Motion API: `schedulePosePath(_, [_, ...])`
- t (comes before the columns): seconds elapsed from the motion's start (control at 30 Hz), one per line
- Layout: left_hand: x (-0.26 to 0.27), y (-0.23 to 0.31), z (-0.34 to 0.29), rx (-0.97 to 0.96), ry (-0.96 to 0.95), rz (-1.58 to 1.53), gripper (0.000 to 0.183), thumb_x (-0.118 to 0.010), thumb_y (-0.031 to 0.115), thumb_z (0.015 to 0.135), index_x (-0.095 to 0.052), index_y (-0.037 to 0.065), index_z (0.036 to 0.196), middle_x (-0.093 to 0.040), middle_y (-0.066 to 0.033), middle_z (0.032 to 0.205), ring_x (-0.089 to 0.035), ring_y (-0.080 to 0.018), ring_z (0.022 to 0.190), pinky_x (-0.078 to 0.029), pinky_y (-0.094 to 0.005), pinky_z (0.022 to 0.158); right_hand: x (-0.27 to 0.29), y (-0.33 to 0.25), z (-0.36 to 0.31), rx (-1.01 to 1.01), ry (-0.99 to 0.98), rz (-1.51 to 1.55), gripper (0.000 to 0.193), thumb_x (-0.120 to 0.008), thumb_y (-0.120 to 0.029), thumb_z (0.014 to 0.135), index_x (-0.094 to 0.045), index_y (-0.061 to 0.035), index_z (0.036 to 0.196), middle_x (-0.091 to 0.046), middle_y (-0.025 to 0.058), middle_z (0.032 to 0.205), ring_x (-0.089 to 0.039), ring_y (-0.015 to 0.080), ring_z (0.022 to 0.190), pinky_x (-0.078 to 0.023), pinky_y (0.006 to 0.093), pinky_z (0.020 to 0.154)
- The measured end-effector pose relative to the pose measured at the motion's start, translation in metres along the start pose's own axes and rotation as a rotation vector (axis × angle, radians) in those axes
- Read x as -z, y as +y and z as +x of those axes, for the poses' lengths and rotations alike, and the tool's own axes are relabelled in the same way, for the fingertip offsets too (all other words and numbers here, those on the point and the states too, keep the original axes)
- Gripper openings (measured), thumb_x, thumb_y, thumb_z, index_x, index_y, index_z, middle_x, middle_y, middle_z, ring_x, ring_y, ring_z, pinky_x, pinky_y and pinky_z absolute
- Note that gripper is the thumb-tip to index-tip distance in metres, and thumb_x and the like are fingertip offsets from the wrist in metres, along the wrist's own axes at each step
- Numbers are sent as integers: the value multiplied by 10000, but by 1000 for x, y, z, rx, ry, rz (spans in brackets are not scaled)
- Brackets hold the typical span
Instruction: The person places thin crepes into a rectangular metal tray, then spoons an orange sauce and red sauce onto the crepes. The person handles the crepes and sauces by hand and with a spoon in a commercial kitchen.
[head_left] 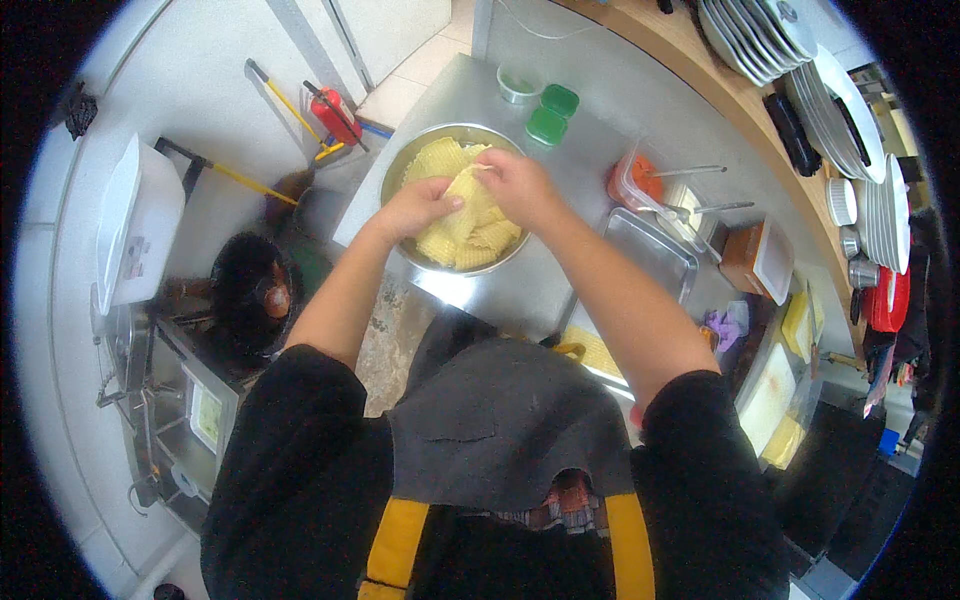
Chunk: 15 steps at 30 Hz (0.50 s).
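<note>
The left hand [420, 208] and right hand [520, 187] are close together, both closed on one pale yellow sheet with a grid-like, ridged surface [461, 190]. The right pinches its upper end while the left grips its left edge between thumb and fingers, a two-sided hold that probably suits something thin and floppy. Where the sheet ends is hard to tell, since it merges with the heap of similar yellow pieces [462, 243] beneath.

All of this lies within a wide, round, silver metal bowl [392, 176]; working over it likely keeps loose pieces contained. The bowl sits on a grey steel worktop [590, 205], close to its near edge, presumably so that both arms reach it easily.

Beyond the bowl, two green plastic containers [549, 126] and a small clear round tub [518, 84] stand toward the back, seemingly out of the hands' way. To the right lie a clear tub with orange-red contents [627, 180] and a shallow rectangular metal tray [655, 250]. White plates [740, 40] are stacked on a light wooden shelf [690, 75], which likely saves worktop space.
</note>
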<state>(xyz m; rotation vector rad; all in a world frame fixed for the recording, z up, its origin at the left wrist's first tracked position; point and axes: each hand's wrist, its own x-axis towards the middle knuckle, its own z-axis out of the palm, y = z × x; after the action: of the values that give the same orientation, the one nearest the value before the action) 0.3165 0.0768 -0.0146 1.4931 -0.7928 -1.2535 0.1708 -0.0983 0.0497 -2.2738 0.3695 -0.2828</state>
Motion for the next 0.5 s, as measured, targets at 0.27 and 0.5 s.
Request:
schedulePosePath(0.27, [-7,2,25,-47,53,108,349,-782,258,922,-707,63,1201,-737,-30,1112,-681,-137,978,-537,-319,902,-15,-9,17,297,-26,-279,180,-663,-135,867,-688,-80,1037,-708,184,962,-693,391,941,-553,473,801])
schedulePosePath(0.5, [-17,-4,14,-36,28,-78,343,-780,182,884,-727,15,1179,-751,-89,1104,-698,-177,980,-536,-329,906,28,-39,36,382,75,-295,154,-638,-162,926,-698,-86,1046,-713,165,989,-686,374,930,-546,464,806])
